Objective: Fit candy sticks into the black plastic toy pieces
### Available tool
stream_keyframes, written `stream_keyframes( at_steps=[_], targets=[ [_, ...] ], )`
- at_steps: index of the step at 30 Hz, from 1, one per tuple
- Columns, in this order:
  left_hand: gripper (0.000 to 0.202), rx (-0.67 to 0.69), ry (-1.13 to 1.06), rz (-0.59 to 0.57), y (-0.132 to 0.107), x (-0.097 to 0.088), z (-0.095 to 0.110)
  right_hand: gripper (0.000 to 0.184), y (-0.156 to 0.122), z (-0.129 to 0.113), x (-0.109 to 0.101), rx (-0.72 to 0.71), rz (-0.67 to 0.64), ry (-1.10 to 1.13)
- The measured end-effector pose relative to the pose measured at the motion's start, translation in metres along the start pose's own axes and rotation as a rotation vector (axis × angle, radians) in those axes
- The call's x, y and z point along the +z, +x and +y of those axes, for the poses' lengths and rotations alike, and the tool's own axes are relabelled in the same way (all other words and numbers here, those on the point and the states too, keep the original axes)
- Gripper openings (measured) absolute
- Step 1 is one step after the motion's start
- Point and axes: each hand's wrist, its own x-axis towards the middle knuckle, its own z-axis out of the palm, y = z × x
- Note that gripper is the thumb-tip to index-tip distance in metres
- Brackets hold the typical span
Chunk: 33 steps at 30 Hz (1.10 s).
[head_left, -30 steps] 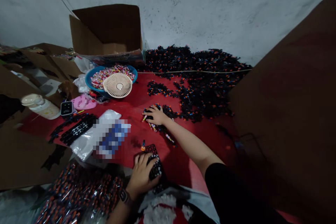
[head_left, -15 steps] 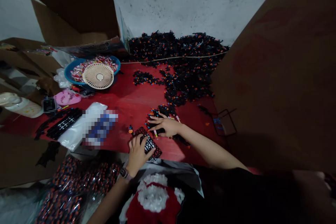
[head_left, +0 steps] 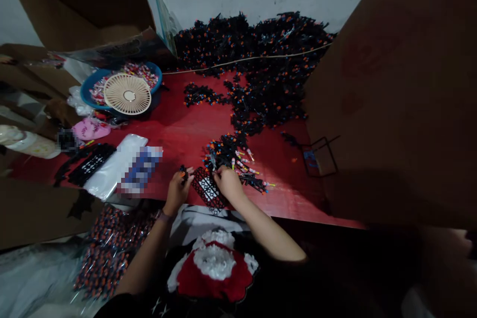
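Note:
A black openwork tray [head_left: 208,190] with a pale patch in its middle lies near the table's front edge, between my hands. Left of it, my left hand [head_left: 176,193] pinches a small black piece with an orange spot [head_left: 183,174]. Over the tray's right edge, my right hand [head_left: 228,185] has its fingers closed at the near side of a small pile of black pieces with orange and blue tips [head_left: 219,150]; what they hold is too small to make out. Beside that hand lie several pink, white and yellow sticks [head_left: 244,165].
A large heap of black pieces [head_left: 268,74] lies against the wall, crossed by a cord. A blue basin [head_left: 85,90] of colourful bits bears a cream slotted lid [head_left: 126,94]. Clear plastic bags [head_left: 115,166] lie left. Cardboard [head_left: 387,109] stands right; an open box [head_left: 112,44] stands back left.
My left hand has lifted off the tray to its left and now holds a small black piece. My right hand has drawn back from the small pile toward the tray, its spread fingers now closed.

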Motion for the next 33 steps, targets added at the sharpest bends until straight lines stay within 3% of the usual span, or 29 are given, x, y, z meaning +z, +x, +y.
stream_keyframes(
  at_steps=[3,6,10,13,17,21,25,33],
  targets=[
    [0.03,-0.027,-0.051,-0.088,0.004,-0.004,-0.002,0.015,0.0,0.016,0.001,-0.052,0.014,0.322],
    [0.028,-0.062,-0.077,-0.096,0.0,-0.005,-0.005,0.024,-0.006,0.025,0.009,-0.15,0.01,0.653],
    [0.027,-0.101,-0.134,-0.104,-0.002,-0.005,-0.01,0.03,-0.01,0.017,0.033,-0.237,-0.134,0.803],
    [0.027,-0.163,-0.241,-0.137,-0.002,-0.006,-0.016,0.025,-0.008,0.01,0.05,-0.211,-0.183,0.74],
    [0.023,-0.217,-0.325,-0.153,-0.004,-0.005,-0.019,0.03,-0.006,0.005,0.061,-0.172,-0.152,0.485],
    [0.016,-0.162,-0.241,-0.155,-0.004,-0.005,-0.014,0.032,-0.011,-0.003,0.064,-0.215,-0.041,0.229],
    [0.015,-0.062,-0.082,-0.145,-0.004,-0.009,-0.007,0.029,-0.016,-0.008,0.063,-0.327,-0.034,0.169],
    [0.017,0.007,0.03,-0.148,-0.001,-0.008,-0.007,0.02,0.0,-0.024,0.046,-0.367,-0.242,-0.047]
  ],
)
